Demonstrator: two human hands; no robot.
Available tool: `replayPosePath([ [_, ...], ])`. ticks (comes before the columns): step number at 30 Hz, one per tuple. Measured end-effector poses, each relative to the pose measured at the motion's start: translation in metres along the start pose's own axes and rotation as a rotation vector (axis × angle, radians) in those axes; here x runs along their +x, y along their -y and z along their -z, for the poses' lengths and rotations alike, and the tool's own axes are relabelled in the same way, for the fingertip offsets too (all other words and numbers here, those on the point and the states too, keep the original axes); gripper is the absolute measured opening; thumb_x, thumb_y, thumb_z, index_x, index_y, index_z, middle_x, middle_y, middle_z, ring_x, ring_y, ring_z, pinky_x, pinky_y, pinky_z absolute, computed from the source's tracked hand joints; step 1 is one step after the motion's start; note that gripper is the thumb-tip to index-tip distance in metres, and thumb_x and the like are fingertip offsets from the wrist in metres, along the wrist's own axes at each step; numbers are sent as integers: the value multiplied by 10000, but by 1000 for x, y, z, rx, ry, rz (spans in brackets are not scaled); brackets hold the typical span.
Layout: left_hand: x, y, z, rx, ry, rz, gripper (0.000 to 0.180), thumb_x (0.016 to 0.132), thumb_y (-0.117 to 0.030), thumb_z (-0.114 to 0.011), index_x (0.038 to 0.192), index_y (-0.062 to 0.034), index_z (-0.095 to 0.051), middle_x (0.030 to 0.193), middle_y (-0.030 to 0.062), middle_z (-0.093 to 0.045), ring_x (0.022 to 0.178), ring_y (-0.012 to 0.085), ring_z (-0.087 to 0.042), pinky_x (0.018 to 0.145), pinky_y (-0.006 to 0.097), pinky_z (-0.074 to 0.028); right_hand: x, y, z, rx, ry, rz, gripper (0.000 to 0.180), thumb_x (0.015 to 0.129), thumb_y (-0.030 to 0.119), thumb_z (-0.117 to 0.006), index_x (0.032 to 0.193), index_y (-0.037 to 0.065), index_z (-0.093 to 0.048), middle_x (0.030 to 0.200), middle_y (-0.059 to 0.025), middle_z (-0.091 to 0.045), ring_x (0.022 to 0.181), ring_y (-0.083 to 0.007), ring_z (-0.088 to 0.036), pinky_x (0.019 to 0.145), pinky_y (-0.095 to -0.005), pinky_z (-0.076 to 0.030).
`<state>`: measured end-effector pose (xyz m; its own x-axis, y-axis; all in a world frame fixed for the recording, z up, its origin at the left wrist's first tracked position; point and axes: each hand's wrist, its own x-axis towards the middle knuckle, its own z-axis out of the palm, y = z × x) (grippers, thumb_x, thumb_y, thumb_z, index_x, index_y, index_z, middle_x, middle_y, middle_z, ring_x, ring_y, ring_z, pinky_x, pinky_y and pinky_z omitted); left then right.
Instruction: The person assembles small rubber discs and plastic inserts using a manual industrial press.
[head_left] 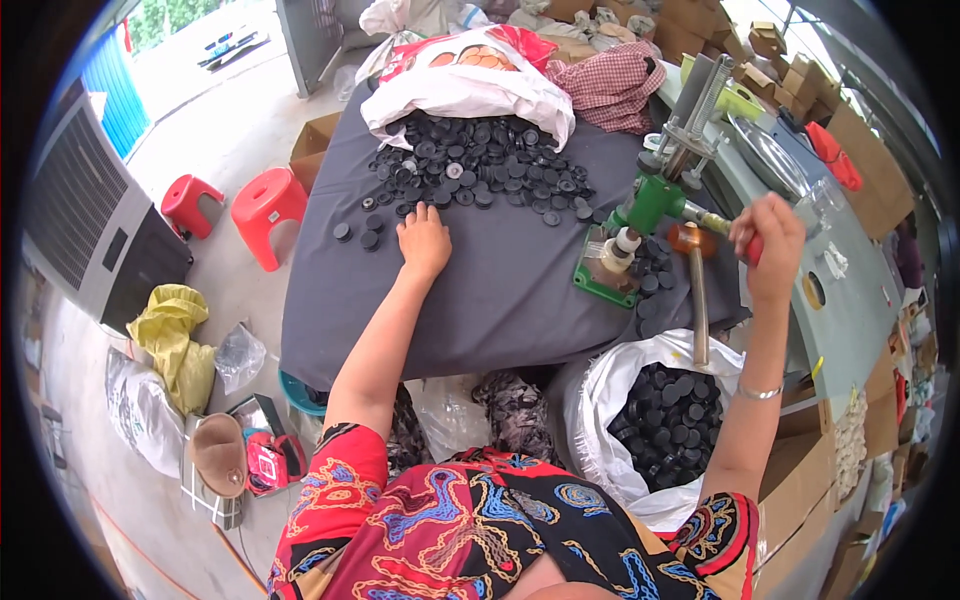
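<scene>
My left hand [424, 242] rests at the near edge of a loose pile of round black caps [490, 165], fingers stretched toward them. Its fingertips are beside a few caps; nothing can be seen held in it. On the right, my right hand [772, 245] is wrapped round the red-ended lever handle [754, 250] of a green hand press [640, 205]. The press stands on the table with a white round piece [627, 243] under its ram. A mallet [698, 300] with an orange head and metal handle lies beside it.
A white sack [480, 95] spills the caps onto the grey-covered table [480, 290]. More caps fill an open white sack [600, 440] at the lower right. Red stools [270, 205] and an air cooler [90, 200] stand left. A side bench [850, 290] runs along the right.
</scene>
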<state>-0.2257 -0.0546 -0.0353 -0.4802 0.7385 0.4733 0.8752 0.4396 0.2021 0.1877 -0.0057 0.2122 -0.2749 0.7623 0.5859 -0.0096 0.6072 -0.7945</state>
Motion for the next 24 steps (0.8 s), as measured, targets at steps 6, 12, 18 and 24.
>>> replayPosePath([
  [6,-34,-25,21,-189,-12,-149,398,759,-176,-692,1124,-45,-602,1227,119,-574,1048,311,-554,857,439,-426,52,5,14,165,-15,-43,255,920,191,-532,727,25,-541,543,-22,-455,435,-105,-399,505,-268,-391],
  [12,-29,-16,12,-366,-10,-46,401,713,-146,-730,1093,-63,-630,1010,93,-675,1031,286,-545,842,437,-401,69,6,13,199,-12,-61,253,901,196,-573,720,21,-551,545,-27,-469,431,-110,-424,491,-275,-408],
  [18,-25,-58,9,-737,-11,-75,461,680,-115,-759,1116,-56,-620,1016,150,-658,956,315,-609,850,401,-472,72,3,15,224,-11,-34,258,885,202,-600,712,14,-562,541,-38,-493,418,-119,-434,488,-284,-421],
  [24,-20,-171,15,-982,192,-318,613,668,-96,-749,1238,-53,-528,1013,159,-654,938,320,-619,827,401,-495,72,3,14,223,-14,-35,267,882,208,-608,703,14,-566,544,-44,-501,421,-122,-439,494,-288,-425],
])
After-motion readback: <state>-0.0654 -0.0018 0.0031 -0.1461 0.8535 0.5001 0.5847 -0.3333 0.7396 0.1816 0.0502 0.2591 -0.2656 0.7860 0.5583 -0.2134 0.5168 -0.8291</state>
